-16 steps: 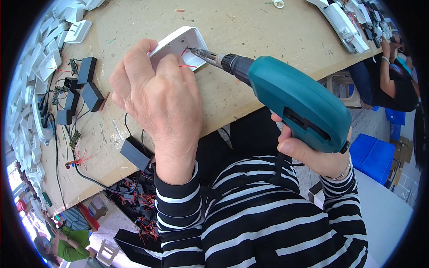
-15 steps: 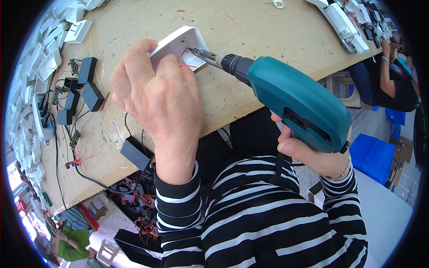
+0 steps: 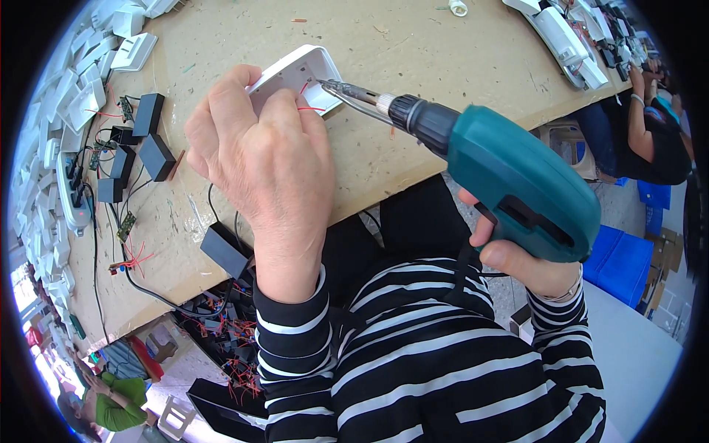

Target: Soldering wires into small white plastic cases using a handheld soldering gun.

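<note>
My left hand point(image 3: 258, 155) grips a white plastic housing point(image 3: 299, 70) with red wires inside and holds it down on the wooden workbench point(image 3: 413, 52). A teal electric screwdriver point(image 3: 517, 177) is held in my right hand point(image 3: 517, 258), fingers wrapped around its grip from below. Its metal bit point(image 3: 351, 92) points left into the open side of the housing. My sleeves are black with white stripes.
Several black adapter boxes point(image 3: 140, 140) with wires lie at the bench's left, beside a long row of white housings point(image 3: 74, 111). More white parts point(image 3: 561, 37) sit at the far right, where another person's arm point(image 3: 642, 118) rests. A blue crate point(image 3: 624, 262) stands on the floor.
</note>
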Available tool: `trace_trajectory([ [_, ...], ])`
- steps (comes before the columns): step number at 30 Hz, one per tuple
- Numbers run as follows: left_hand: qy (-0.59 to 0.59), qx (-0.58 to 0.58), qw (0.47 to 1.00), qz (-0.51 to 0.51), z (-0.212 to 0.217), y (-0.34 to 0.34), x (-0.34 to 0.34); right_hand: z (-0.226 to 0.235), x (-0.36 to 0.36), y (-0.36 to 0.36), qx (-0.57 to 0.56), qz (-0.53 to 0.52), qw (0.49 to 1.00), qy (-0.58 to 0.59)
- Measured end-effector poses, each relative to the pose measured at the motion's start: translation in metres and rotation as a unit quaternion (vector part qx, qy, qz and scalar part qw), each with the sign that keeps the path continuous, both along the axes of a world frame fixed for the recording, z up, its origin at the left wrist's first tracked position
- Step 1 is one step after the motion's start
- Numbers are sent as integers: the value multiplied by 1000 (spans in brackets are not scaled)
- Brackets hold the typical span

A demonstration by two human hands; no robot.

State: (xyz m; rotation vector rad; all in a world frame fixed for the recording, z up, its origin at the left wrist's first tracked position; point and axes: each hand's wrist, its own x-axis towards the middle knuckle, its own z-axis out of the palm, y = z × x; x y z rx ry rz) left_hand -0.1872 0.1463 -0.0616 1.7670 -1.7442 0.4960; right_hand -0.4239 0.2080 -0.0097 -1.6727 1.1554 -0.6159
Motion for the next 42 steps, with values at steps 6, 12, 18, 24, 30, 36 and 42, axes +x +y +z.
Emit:
trace_trajectory([
  [6,7,33,999,-33,15,11,2,-10,-9,12,-37,-34,985,-165],
  [12,3,30,997,-64,16,18,9,-4,-7,14,37,-126,971,-201],
  [18,6,-2,995,-103,9,21,11,-13,-14,10,-3,-50,969,-242],
  [24,88,16,984,-154,1,22,12,-13,-5,13,5,-160,956,-247],
  [30,80,10,982,-169,-1,18,13,-14,-3,8,-11,-174,949,-262],
  [36,91,28,977,-191,-2,21,13,-16,-8,8,-8,-158,959,-236],
  [42,143,-15,971,-193,-2,20,10,-19,-5,8,2,-182,944,-275],
])
